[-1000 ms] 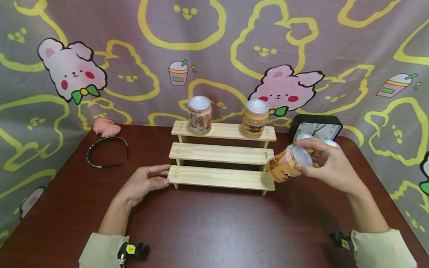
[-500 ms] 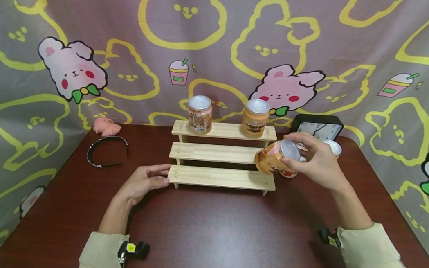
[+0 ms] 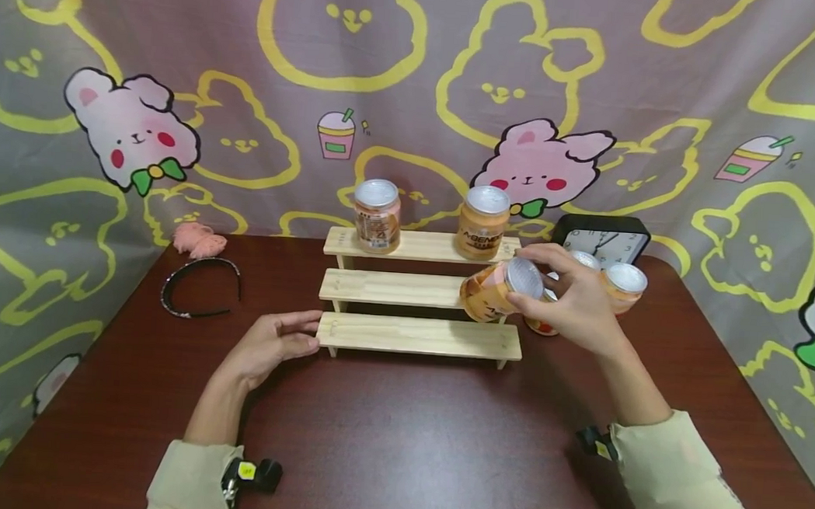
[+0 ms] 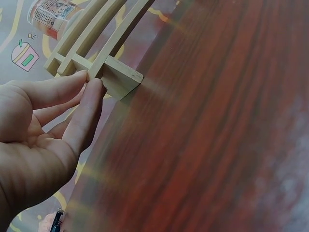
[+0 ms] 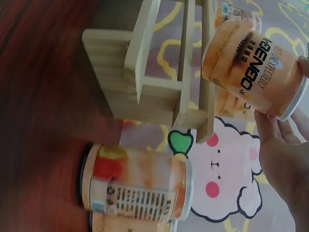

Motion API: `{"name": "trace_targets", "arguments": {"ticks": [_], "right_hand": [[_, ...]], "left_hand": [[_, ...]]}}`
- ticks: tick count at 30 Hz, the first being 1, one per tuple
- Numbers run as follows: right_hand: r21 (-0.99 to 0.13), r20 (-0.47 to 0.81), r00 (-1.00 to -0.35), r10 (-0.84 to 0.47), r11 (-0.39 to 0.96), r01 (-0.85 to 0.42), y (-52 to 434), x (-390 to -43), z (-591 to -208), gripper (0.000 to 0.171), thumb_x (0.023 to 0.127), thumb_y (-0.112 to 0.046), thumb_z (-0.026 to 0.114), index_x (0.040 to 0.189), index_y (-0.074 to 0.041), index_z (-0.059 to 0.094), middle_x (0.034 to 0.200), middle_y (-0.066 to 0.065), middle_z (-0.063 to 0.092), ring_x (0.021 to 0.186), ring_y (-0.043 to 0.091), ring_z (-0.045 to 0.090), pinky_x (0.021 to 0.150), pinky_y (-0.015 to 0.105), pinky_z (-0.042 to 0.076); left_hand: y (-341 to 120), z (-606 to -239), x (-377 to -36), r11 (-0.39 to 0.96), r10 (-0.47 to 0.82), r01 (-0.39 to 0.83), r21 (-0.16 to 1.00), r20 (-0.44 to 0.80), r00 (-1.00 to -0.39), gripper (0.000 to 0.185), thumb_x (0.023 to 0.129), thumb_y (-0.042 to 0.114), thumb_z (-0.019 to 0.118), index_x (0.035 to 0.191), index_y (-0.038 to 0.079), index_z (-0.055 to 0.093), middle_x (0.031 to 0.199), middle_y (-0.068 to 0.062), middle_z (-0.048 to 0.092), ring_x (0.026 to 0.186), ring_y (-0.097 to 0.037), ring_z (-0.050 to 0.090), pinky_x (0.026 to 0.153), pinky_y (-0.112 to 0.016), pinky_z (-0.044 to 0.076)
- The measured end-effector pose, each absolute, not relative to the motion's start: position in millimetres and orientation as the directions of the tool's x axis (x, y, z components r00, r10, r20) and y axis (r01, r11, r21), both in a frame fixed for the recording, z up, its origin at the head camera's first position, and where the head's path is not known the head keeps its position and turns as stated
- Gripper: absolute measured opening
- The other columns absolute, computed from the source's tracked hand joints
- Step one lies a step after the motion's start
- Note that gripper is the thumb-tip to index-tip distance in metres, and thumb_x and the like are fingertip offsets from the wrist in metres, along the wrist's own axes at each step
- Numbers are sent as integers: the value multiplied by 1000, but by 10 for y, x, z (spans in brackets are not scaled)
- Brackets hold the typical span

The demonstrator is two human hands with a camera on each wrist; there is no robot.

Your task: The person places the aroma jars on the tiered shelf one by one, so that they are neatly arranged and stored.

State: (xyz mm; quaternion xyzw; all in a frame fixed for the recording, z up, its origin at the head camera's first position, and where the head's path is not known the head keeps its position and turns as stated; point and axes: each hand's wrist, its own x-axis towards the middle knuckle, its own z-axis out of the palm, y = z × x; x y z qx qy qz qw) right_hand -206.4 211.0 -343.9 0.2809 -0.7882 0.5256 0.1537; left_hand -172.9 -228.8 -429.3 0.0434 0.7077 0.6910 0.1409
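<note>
A three-tier wooden display stand stands at the middle of the table. My left hand is at the left end of its lowest board; in the left wrist view the thumb and a finger pinch that board's end. My right hand grips an orange can with a silver lid, tilted with its base to the left. In the head view this can overlaps the right end of the middle board; the right wrist view shows its black lettering. Two similar cans, one left and one right, stand on the top board.
Right of the stand are more cans, including one by the clock and one partly hidden behind my right hand. A black clock stands at the back right. A dark headband and a pink fluffy item lie at left.
My right hand has carried the tilted can leftward and slightly up, from beside the stand to over its right end. My left hand stays at the lowest board.
</note>
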Motion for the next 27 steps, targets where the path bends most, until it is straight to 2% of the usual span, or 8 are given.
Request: {"name": "trace_targets", "arguments": {"ticks": [4, 14, 18, 23, 27], "right_hand": [[-746, 555, -780, -290, 242, -620, 2030, -2086, -3429, 56, 72, 15, 83, 124, 5, 66, 122, 12, 62, 106, 18, 60, 89, 20, 53], [-763, 593, -738, -321, 66, -643, 1780, -2131, -3479, 57, 69, 23, 78, 123, 14, 62, 121, 27, 57, 105, 19, 60, 87, 23, 54], [-765, 583, -737, -342, 73, -639, 1703, -2137, -3489, 56, 71, 20, 79, 124, 14, 61, 122, 28, 56, 105, 19, 59, 87, 24, 55], [-757, 572, -747, -339, 132, -640, 1586, -2135, -3482, 55, 72, 13, 84, 124, 8, 65, 125, 22, 59, 109, 16, 58, 91, 25, 54], [-747, 584, -737, -340, 129, -652, 1494, -2129, -3478, 55, 71, 13, 85, 122, 10, 64, 123, 23, 59, 110, 16, 58, 91, 25, 54]], "left_hand": [[-2286, -4282, -1745, 53, 257, -126, 991, -135, -957, 59, 92, -11, 63, 146, -17, 39, 121, -20, 62, 94, -10, 66, 84, -24, 55], [-2290, -4276, -1727, 46, 259, -132, 990, -139, -956, 59, 92, -13, 62, 146, -18, 38, 121, -21, 61, 93, -9, 66, 84, -24, 55], [-2294, -4279, -1723, 45, 256, -134, 990, -141, -956, 60, 92, -12, 62, 146, -18, 38, 121, -22, 61, 92, -9, 66, 84, -24, 55], [-2301, -4296, -1716, 43, 254, -128, 991, -134, -958, 60, 92, -13, 62, 146, -18, 38, 120, -22, 61, 92, -8, 66, 83, -23, 55], [-2292, -4304, -1722, 44, 254, -122, 992, -129, -959, 59, 91, -12, 63, 145, -18, 39, 119, -19, 62, 92, -9, 66, 83, -23, 55]]}}
